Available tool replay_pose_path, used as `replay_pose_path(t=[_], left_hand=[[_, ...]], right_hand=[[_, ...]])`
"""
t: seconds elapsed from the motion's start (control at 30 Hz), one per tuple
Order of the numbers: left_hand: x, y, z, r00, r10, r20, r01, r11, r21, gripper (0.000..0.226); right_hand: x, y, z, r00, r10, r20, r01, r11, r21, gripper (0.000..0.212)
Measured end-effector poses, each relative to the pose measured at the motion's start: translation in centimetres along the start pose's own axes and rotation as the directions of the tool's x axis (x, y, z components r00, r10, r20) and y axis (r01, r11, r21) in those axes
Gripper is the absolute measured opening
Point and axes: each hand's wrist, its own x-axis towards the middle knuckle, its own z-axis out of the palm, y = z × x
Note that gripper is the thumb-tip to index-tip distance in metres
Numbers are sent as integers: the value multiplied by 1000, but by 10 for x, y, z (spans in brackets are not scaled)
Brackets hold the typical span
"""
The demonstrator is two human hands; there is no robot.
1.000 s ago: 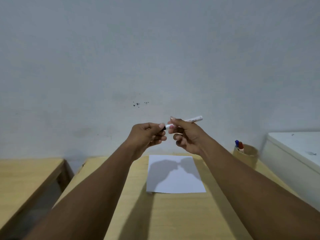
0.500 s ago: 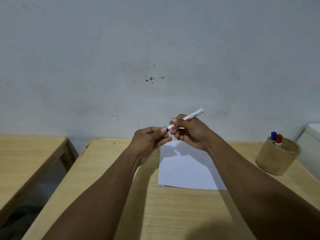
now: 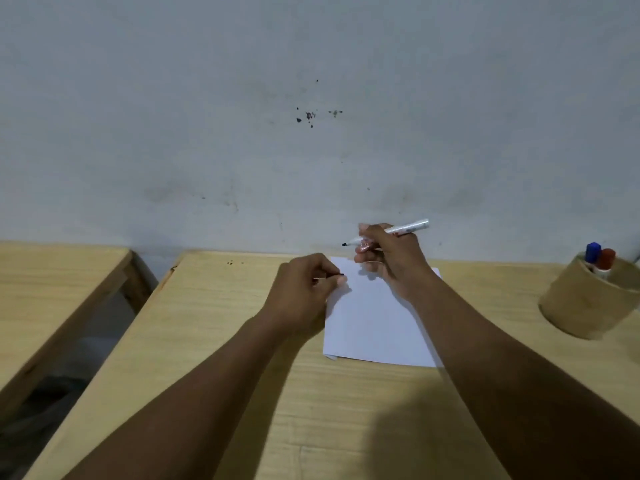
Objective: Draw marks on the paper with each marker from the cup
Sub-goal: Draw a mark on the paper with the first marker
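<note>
My right hand grips a white marker with its black tip bared and pointing left, held above the far edge of the white paper. My left hand is closed around the marker's black cap, a sliver of which shows between the fingertips, over the paper's left edge. The paper lies flat on the wooden table with no marks that I can see. A tan round cup at the right holds a blue-capped marker and a red-capped marker.
A second wooden table stands to the left across a dark gap. A grey stained wall rises right behind both tables. Something white shows at the far right edge behind the cup.
The cap has come off the marker: my left hand drew it away down and to the left. Both hands have dropped toward the paper as the view tilted down.
</note>
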Motion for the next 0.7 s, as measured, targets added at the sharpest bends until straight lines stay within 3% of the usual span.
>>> replay_pose_path(t=[0.17,0.27,0.7], left_hand=[[-19,-19,12,994,105,43,-111,976,186,12],[-19,-21,13,985,168,36,-171,953,248,17],[-13,-22,15,980,197,-3,-189,948,256,18]], right_hand=[[2,28,3,994,-27,-102,18,995,-93,17],[1,27,0,998,-32,-62,21,985,-173,16],[21,46,15,979,-196,-57,164,924,-347,19]])
